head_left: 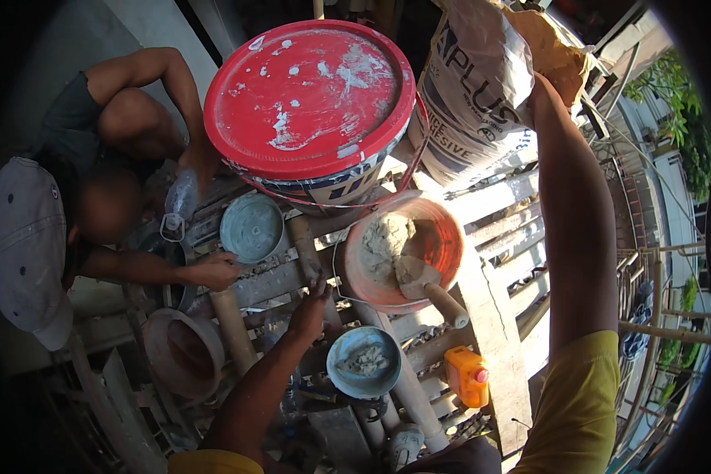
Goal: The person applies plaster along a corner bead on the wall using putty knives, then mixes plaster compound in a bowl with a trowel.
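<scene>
Just left of the orange bucket (442, 245), the left hand (310, 304) rests on a grey pipe (308, 257) of the scaffold deck, fingers curled loosely on it and holding nothing, seemingly as a brace for the lean forward; above the bucket and to its right, the right hand (539, 85) reaches up to the paper sack (482, 87), gripping its crumpled top, perhaps to keep it steady, though the fingers are mostly hidden; inside the bucket lies a mound of grey mortar with a trowel (423, 280) stuck in it, its wooden handle propped over the rim within easy reach; below the bucket sit a small blue bowl (363, 362) and an orange tool (466, 375); above and to its left stands a red-lidded pail (308, 99); far left, a co-worker's hand (213, 271) rests beside a round teal lid (251, 227).
</scene>
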Tool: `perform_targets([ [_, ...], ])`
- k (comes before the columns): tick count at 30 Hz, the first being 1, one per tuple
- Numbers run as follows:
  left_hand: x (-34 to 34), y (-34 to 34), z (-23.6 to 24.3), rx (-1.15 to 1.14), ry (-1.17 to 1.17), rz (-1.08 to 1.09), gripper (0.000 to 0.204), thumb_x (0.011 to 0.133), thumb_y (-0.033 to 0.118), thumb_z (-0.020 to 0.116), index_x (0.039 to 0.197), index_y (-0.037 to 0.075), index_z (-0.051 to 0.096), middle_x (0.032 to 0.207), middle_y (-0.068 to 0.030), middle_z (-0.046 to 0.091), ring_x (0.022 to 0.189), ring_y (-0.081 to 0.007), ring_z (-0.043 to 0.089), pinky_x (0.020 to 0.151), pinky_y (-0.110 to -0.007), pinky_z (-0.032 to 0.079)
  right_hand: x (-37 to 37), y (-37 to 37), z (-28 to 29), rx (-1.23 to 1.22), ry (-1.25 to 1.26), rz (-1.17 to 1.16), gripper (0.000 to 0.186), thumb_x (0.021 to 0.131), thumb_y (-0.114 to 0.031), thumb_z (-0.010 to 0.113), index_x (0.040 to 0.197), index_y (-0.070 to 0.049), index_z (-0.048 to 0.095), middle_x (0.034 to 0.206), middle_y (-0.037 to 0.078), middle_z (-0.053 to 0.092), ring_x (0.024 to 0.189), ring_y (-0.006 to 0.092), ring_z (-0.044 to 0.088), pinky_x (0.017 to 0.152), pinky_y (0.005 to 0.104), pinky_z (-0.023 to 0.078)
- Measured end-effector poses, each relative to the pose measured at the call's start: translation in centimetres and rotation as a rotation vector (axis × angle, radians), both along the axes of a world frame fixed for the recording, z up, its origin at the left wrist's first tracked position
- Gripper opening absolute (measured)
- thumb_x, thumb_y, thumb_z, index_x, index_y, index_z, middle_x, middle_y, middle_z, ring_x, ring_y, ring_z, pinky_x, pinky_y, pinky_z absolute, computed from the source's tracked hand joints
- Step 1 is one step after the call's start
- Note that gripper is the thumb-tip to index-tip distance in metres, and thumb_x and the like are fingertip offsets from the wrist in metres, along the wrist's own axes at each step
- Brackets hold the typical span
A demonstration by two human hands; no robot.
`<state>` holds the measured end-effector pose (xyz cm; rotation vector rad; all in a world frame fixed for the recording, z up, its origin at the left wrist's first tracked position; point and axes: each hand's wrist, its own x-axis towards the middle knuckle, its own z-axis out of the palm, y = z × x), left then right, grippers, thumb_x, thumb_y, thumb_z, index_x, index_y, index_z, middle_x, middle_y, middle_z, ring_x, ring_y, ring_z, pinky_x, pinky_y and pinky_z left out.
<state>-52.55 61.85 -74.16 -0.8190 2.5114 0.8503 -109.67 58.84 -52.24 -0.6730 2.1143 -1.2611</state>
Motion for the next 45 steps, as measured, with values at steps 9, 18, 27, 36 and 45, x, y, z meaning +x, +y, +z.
perform_targets([
  [9, 0.1, 0.4, -0.6, -0.023, -0.017, 0.011, 0.089, 0.063, -0.002, 0.078, 0.141, 0.003, 0.035, 0.157, -0.0106, 0.008, 0.136, -0.0367, 0.032, 0.106, -0.04, 0.041, 2.3, 0.1, 5.4, 0.382, 0.435, 0.189, 0.022, 0.089, -0.014, 0.051, 0.103, -0.001, 0.062, 0.093, 0.017, 0.063, 0.078, 0.0308, 0.065, 0.058, 0.0476, 0.054],
  [18, -0.8, 0.4, -0.5, -0.03, -0.061, -0.018, 0.092, 0.065, 0.001, 0.078, 0.144, 0.007, 0.033, 0.158, -0.0097, 0.005, 0.137, -0.0349, 0.03, 0.105, -0.04, 0.041, 2.3, 0.0, 8.8, -0.3, 0.129, -0.63, 0.021, 0.085, -0.014, 0.061, 0.101, 0.001, 0.063, 0.097, 0.012, 0.065, 0.083, 0.0232, 0.065, 0.072, 0.0387, 0.053],
  [27, -1.1, 0.8, -1.3, -0.077, -0.032, -0.029, 0.082, 0.068, 0.0, 0.075, 0.14, 0.005, 0.038, 0.157, -0.0096, 0.01, 0.139, -0.0329, 0.028, 0.105, -0.039, 0.042, -9.3, 3.2, 5.4, 0.513, 0.986, -0.211, 0.014, 0.085, -0.009, 0.059, 0.092, 0.002, 0.063, 0.093, 0.011, 0.066, 0.082, 0.0179, 0.066, 0.067, 0.0306, 0.056],
  [36, -0.3, 0.4, -0.6, -0.027, -0.04, 0.018, 0.076, 0.069, -0.002, 0.073, 0.138, 0.002, 0.04, 0.157, -0.011, 0.012, 0.138, -0.0334, 0.029, 0.107, -0.039, 0.039, -7.2, 1.8, 4.6, -0.096, 0.413, -0.702, 0.028, 0.073, -0.018, 0.075, 0.098, -0.009, 0.07, 0.098, 0.01, 0.07, 0.092, 0.0215, 0.067, 0.08, 0.0303, 0.053],
  [45, -0.6, 0.4, 0.1, -0.011, -0.075, 0.029, 0.073, 0.071, -0.002, 0.07, 0.138, 0.003, 0.041, 0.157, -0.0106, 0.012, 0.139, -0.0324, 0.029, 0.107, -0.039, 0.04, 3.8, 3.3, 9.8, 0.553, 0.982, -0.328, 0.017, 0.084, -0.007, 0.061, 0.097, 0.002, 0.067, 0.085, 0.006, 0.072, 0.076, 0.0138, 0.069, 0.062, 0.0261, 0.054],
])
